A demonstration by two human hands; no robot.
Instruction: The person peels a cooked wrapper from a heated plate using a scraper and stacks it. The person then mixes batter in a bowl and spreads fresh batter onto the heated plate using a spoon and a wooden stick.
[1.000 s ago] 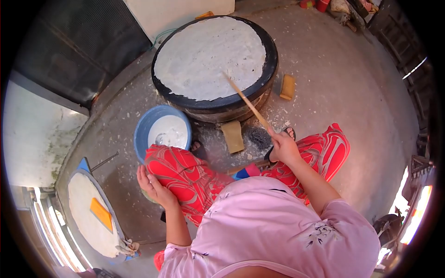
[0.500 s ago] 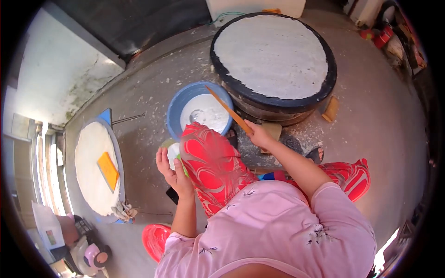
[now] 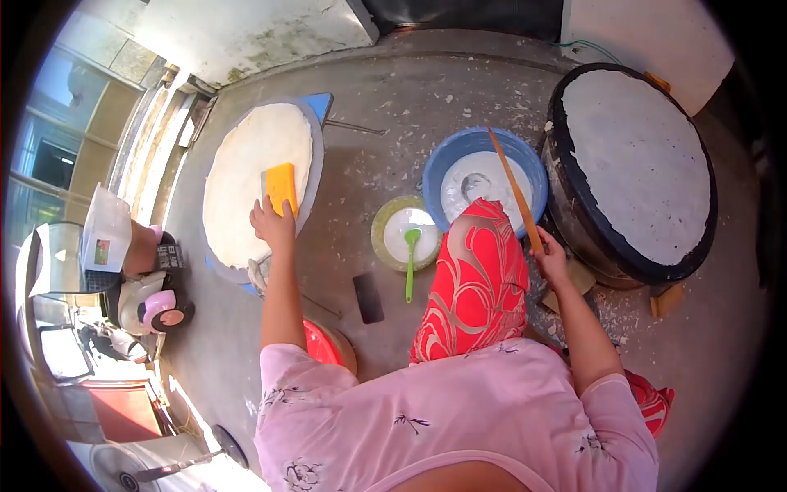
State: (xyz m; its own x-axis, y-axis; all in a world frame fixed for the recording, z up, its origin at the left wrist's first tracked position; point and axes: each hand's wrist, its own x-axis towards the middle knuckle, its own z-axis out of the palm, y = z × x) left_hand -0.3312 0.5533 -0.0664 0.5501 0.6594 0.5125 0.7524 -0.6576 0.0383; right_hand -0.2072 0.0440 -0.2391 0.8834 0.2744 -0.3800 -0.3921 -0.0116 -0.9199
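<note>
A long flat wooden stick (image 3: pixel 515 190) is gripped near its lower end by my right hand (image 3: pixel 552 259); its far tip crosses the blue basin (image 3: pixel 432 193) of white liquid. Over on the left, my left hand (image 3: pixel 274 226) is at the lower end of a yellow scraper (image 3: pixel 280 189), fingers apart; whether they touch it I cannot tell. The scraper lies on a round, off-white sheet or stack (image 3: pixel 238 176). A green spoon (image 3: pixel 411 262) rests in a smaller bowl (image 3: pixel 379 238) of white liquid between my hands.
A large black-rimmed round drum (image 3: pixel 711 197) with a white top stands at the right. A dark phone (image 3: pixel 368 298) lies on the floor near a red tub (image 3: pixel 324 344). A yellowish block (image 3: pixel 666 301) sits beside the drum. At the far left are a scooter (image 3: pixel 147 303) and a fan (image 3: pixel 119 469).
My view has turned left. My left hand has moved from beside my knee to the yellow scraper, uncovering the bowl and green spoon. The stick remains in my right hand.
</note>
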